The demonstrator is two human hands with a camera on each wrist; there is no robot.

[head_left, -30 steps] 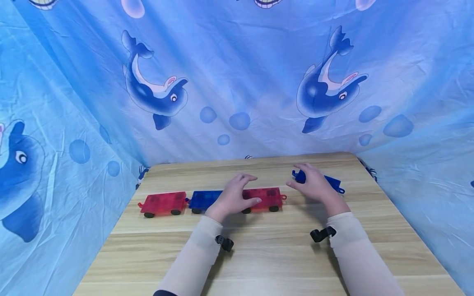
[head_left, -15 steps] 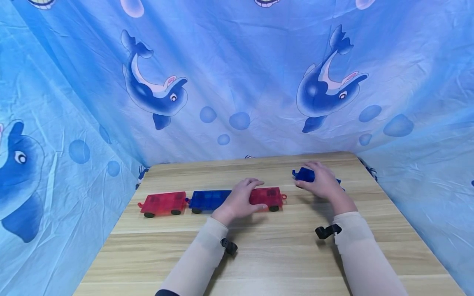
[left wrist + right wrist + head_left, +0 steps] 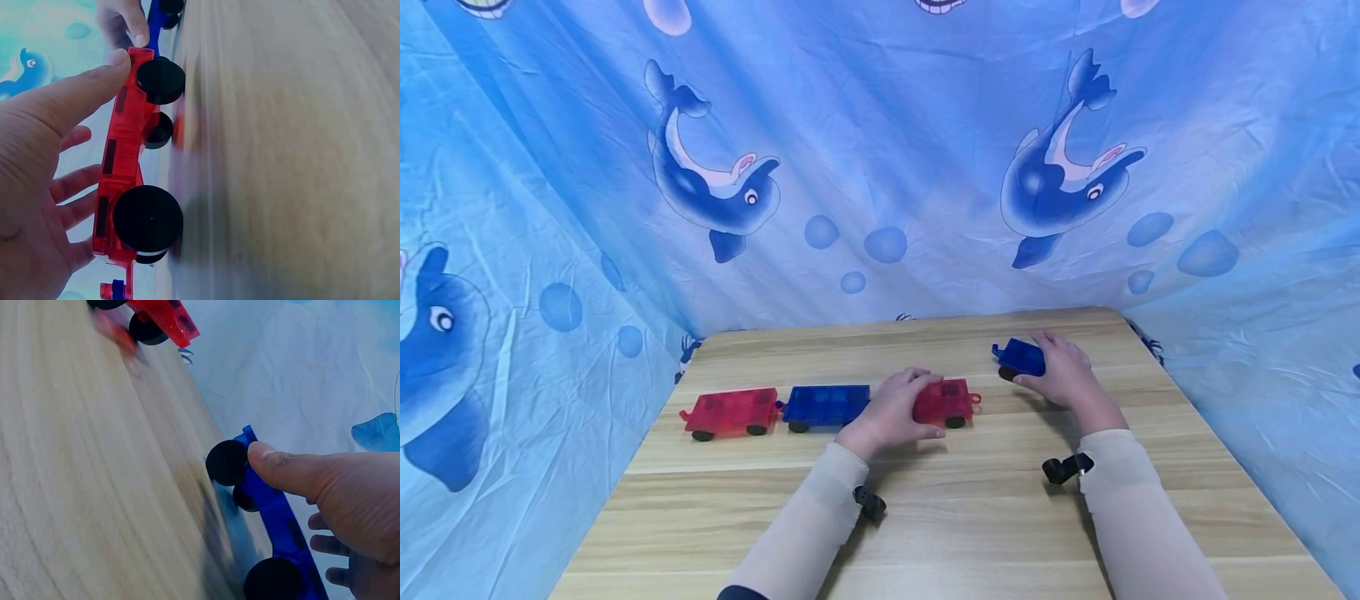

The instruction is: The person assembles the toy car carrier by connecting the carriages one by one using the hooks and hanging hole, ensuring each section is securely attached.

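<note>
My left hand (image 3: 891,412) spans the right-hand red toy train car (image 3: 953,400), thumb on the near side and fingers beyond it. In the left wrist view its thumb tip overlaps the top edge of that red car (image 3: 119,131). At the back right, my right hand (image 3: 1066,375) covers part of a separate blue toy train car (image 3: 1021,356). The right wrist view has the thumb tip against this blue car (image 3: 272,503), with the other fingertips apart from its top edge. A blue hook (image 3: 996,352) points left; a red ring (image 3: 976,399) sits at the red car's right end.
Another blue car (image 3: 827,404) and a red car (image 3: 733,410) continue the row leftward, coupled by hooks and rings. All stand on the wooden table (image 3: 985,533). A blue dolphin-print curtain (image 3: 880,150) surrounds the table's back and sides.
My left hand has slid right along the red car. My right hand has shifted right along the blue car, exposing more of its left end. The cars have stayed in place.
</note>
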